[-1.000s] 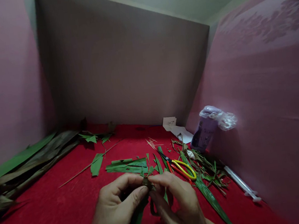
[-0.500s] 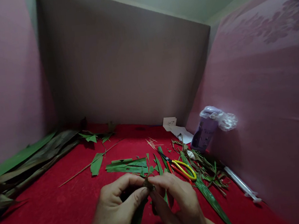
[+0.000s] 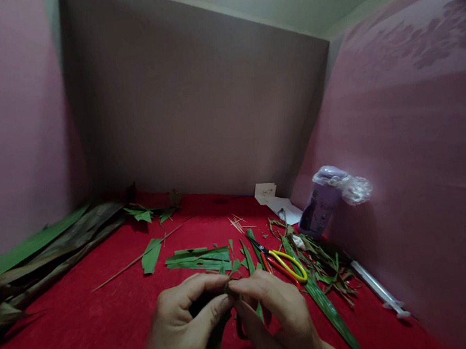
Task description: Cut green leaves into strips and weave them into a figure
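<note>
My left hand [image 3: 191, 315] and my right hand [image 3: 275, 311] meet fingertip to fingertip at the bottom centre. Between them they pinch a green leaf strip [image 3: 215, 344], which hangs down below my left thumb. Its upper end, at the fingertips, looks brownish and bunched, but is mostly hidden. Just beyond the fingers lie cut green leaf strips [image 3: 199, 259] in a small stack. Scissors [image 3: 284, 264] with one yellow and one red handle rest right of them, beside a long green leaf [image 3: 325, 304].
Several toothpicks [image 3: 238, 223] lie behind the scissors. At right are dry leaf scraps [image 3: 334, 275], a purple cup [image 3: 319, 206] with plastic wrap and a syringe [image 3: 378, 287]. Long leaves [image 3: 55, 247] and a thin stick [image 3: 135, 259] lie left. White paper [image 3: 282, 207] is at the back.
My right fingertips have shifted slightly left over the pinched end of the leaf strip, covering more of it. My left hand has barely moved, and the things on the cloth stay put.
</note>
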Demonstrator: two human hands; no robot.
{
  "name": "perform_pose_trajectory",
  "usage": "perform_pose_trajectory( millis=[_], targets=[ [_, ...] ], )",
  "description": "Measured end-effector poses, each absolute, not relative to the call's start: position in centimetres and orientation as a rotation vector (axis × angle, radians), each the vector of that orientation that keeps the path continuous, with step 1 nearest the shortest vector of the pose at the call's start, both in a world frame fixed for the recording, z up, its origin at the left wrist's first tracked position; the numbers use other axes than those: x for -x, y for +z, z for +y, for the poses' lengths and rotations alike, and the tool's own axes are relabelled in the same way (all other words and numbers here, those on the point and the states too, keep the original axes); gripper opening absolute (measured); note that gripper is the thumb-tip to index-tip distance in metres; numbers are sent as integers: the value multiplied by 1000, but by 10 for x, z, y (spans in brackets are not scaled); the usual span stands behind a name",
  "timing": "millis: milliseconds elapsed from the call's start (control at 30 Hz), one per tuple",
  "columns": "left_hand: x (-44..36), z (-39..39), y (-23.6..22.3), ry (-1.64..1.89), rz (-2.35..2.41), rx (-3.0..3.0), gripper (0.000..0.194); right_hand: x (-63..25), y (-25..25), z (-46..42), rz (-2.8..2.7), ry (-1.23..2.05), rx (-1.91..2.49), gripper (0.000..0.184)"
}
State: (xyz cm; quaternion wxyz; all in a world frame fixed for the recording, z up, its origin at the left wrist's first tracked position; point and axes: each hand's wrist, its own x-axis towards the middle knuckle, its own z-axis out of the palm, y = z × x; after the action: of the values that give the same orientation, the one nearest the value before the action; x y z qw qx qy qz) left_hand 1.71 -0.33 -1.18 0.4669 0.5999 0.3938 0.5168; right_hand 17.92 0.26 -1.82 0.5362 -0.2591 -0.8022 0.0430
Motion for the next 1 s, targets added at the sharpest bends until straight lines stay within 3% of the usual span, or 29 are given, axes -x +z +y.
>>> perform_pose_trajectory(
  millis=[1000],
  targets=[
    [-16, -4, -14, 1281, 956, -1482, 10, -178, -13, 2, -1920, 72, 581, 29]
  ],
)
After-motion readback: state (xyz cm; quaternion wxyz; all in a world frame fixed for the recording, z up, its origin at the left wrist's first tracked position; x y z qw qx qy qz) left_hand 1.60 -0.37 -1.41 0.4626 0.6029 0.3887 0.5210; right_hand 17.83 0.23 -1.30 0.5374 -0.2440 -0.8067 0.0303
